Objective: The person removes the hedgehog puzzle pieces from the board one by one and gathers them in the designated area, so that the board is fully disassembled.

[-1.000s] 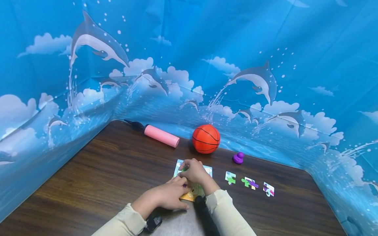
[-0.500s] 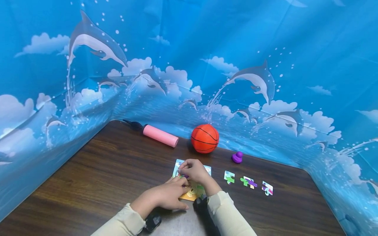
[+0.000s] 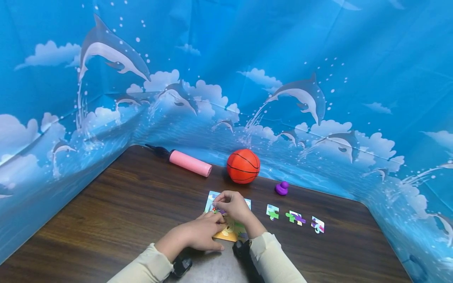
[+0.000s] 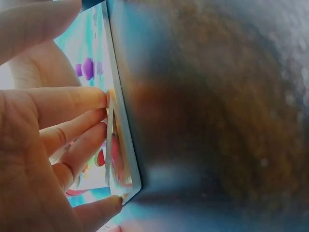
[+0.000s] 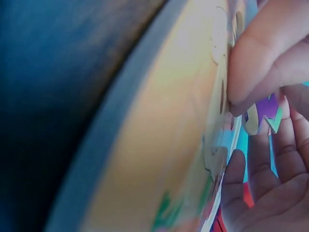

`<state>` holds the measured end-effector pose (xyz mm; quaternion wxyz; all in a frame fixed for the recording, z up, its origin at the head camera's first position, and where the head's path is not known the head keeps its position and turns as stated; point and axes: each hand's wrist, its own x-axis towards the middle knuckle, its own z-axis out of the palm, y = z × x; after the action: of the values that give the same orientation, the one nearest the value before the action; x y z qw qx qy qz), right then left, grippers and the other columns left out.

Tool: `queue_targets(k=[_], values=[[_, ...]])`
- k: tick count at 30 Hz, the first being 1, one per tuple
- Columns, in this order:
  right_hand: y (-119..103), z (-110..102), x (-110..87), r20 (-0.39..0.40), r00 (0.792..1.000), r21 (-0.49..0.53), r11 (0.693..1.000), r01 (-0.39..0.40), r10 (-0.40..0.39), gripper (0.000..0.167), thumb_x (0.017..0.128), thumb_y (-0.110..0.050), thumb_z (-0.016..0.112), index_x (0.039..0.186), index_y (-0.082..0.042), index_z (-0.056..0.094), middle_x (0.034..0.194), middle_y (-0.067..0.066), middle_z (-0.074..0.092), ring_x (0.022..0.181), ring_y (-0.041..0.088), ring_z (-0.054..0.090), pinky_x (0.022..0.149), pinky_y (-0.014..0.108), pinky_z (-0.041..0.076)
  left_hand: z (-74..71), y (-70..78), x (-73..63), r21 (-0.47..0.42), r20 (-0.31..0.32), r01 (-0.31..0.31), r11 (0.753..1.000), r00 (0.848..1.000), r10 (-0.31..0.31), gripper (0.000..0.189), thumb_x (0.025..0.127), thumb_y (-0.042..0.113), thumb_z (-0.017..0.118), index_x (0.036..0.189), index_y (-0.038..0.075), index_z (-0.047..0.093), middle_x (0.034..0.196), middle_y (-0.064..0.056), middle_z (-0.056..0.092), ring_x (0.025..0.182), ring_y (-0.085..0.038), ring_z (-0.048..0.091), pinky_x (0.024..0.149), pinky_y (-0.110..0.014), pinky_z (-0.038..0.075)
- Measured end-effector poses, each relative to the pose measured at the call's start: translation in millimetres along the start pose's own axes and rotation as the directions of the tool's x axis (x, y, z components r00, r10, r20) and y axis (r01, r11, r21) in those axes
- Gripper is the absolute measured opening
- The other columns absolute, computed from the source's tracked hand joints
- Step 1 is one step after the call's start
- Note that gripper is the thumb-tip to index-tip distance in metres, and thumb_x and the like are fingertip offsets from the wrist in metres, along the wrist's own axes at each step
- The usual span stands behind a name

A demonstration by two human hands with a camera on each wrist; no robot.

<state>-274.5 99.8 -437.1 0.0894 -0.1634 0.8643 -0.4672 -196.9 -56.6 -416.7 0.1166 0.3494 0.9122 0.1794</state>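
Observation:
A colourful jigsaw board [image 3: 224, 237] lies on the dark wooden table, partly hidden under both hands. My left hand [image 3: 199, 232] rests on its left side, fingers spread and thumb toward me. In the left wrist view those fingers [image 4: 72, 102] meet the board's surface. Over the upper part of the board, my right hand [image 3: 234, 205] pinches with thumb and index finger, wrist raised. A purple, green and white puzzle piece [image 5: 266, 112] shows at its fingertips in the right wrist view. To the right lie three loose puzzle pieces [image 3: 295, 217] in a row.
An orange-red ball [image 3: 243, 166] printed like a basketball stands behind the board. Left of it lies a pink hand pump [image 3: 190, 163] with a black nozzle. A small purple toy [image 3: 282, 188] sits to the right. Blue dolphin curtains [image 3: 212, 47] border the table's back and sides.
My right fingertips have shifted slightly over the board, and the green bit seen between them is no longer visible from above. The left hand stays put. The whole head view has drifted slightly.

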Motion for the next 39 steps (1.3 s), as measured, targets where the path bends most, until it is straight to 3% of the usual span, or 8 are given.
queue_targets(k=[10, 24, 28, 31, 36, 39], values=[[-9.3, 1.1, 3.1, 0.074, 0.997, -0.100, 0.995, 0.005, 0.002, 0.006, 0.092, -0.012, 0.071, 0.091, -0.009, 0.076, 0.082, -0.003, 0.069, 0.075, 0.011, 0.060, 0.069, 0.026, 0.054, 0.3, -1.6, -1.4, -0.048, 0.054, 0.030, 0.998, 0.998, -0.027, 0.068, 0.086, 0.043, 0.072, 0.141, 0.007, 0.055, 0.135, 0.001, 0.046, 0.135, -0.022, 0.036, 0.116, -0.058, 0.022], [-14.5, -2.1, 3.5, 0.170, 0.980, -0.210, 0.967, 0.143, -0.108, 0.007, 0.095, -0.007, 0.065, 0.092, -0.011, 0.069, 0.088, -0.003, 0.062, 0.077, 0.010, 0.058, 0.073, 0.027, 0.051, 3.3, -6.0, 1.0, -0.048, 0.082, 0.038, 0.998, 0.996, -0.034, 0.073, 0.085, 0.047, 0.072, 0.145, 0.010, 0.052, 0.144, -0.001, 0.041, 0.140, -0.021, 0.031, 0.118, -0.056, 0.019], [-14.3, -0.3, 5.8, 0.176, 0.983, -0.222, 0.970, 0.098, -0.059, 0.004, 0.097, -0.009, 0.064, 0.095, -0.010, 0.068, 0.088, -0.004, 0.062, 0.070, 0.009, 0.056, 0.067, 0.024, 0.050, 2.5, -5.9, 0.5, -0.053, 0.091, 0.045, 0.998, 0.995, -0.040, 0.074, 0.085, 0.047, 0.072, 0.145, 0.010, 0.051, 0.144, 0.000, 0.040, 0.140, -0.021, 0.031, 0.118, -0.055, 0.018], [-15.9, 0.6, 8.5, 0.136, 0.991, -0.227, 0.973, 0.037, -0.005, 0.005, 0.097, -0.011, 0.063, 0.096, -0.009, 0.067, 0.086, -0.001, 0.062, 0.068, 0.011, 0.054, 0.064, 0.025, 0.049, 1.2, -5.3, 0.3, -0.059, 0.096, 0.041, 0.997, 0.995, -0.035, 0.073, 0.085, 0.046, 0.072, 0.145, 0.010, 0.051, 0.143, 0.000, 0.041, 0.139, -0.021, 0.032, 0.118, -0.055, 0.018], [-20.8, -2.2, 13.3, 0.105, 0.994, -0.241, 0.970, -0.002, 0.028, 0.007, 0.097, -0.014, 0.064, 0.093, -0.010, 0.068, 0.089, 0.000, 0.063, 0.077, 0.013, 0.055, 0.070, 0.029, 0.049, 0.1, -4.3, 0.1, -0.060, 0.087, 0.022, 0.998, 0.996, -0.017, 0.072, 0.085, 0.045, 0.073, 0.143, 0.009, 0.053, 0.137, 0.002, 0.044, 0.134, -0.019, 0.036, 0.117, -0.055, 0.021], [-20.6, -4.9, 13.5, 0.125, 0.991, -0.171, 0.985, -0.025, 0.047, 0.007, 0.096, -0.014, 0.066, 0.093, -0.009, 0.070, 0.090, 0.001, 0.064, 0.078, 0.014, 0.055, 0.071, 0.029, 0.050, 0.3, -4.2, -0.1, -0.055, 0.079, 0.022, 0.998, 0.997, -0.017, 0.072, 0.084, 0.044, 0.074, 0.143, 0.008, 0.053, 0.140, 0.000, 0.044, 0.136, -0.020, 0.035, 0.117, -0.056, 0.021]])
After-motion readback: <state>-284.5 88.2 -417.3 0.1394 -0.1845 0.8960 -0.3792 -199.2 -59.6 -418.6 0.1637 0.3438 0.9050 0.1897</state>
